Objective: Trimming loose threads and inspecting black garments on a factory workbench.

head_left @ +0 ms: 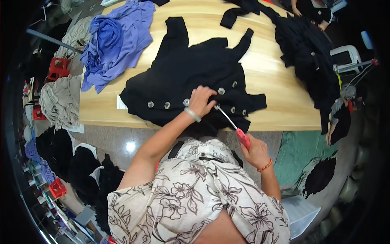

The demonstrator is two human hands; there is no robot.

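A black buttoned garment [199, 67], like a cardigan, lies spread on the table, with sleeves pointing away and several shiny round buttons along its near part. My left hand [201, 101] rests on it near the button edge, fingers bent and closed on the cloth. In my right hand [255, 151] is a red-handled tool [243, 138] with a long thin metal blade, which looks like closed scissors. Its tip reaches the garment beside my left fingertips, by a button [217, 106]. My right fingers wrap the handle, hiding part of it.
A pile of purple garments [115, 44] lies on the wooden table [266, 81] at the left. More black garments [304, 53] hang over its right end. Beige cloth [61, 99] is heaped beyond the left edge. Another person's arm [295, 8] shows at the far right.
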